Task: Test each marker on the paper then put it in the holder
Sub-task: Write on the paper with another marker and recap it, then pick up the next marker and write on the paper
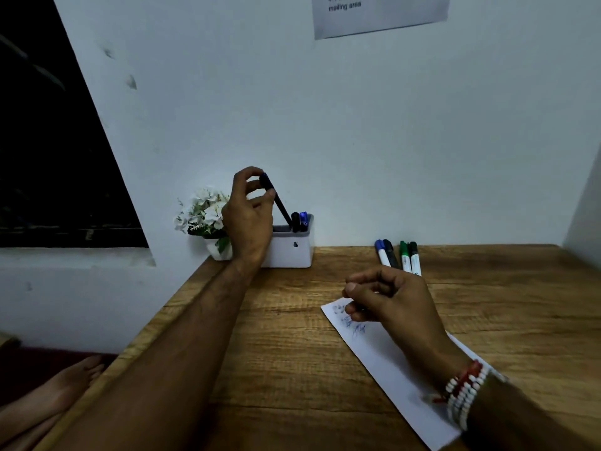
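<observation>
Head view: our left hand (248, 216) pinches a dark marker (279, 203), lower end inside the holder (292, 252). Right hand (390, 297) curled over the paper (383, 359); cannot tell if it holds anything. Next, likely: release, fetch from the waiting markers (398, 257).

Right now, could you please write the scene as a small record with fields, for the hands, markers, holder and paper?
left hand: pinches a dark marker, tilted, lower end inside the holder
holder: white, by the wall, two other markers standing in it
right hand: above the paper, fingers curled; unclear whether it holds anything
paper: white strip on the table, blue scribbles at far end
loose markers: four, side by side on the table beyond the right hand
</observation>
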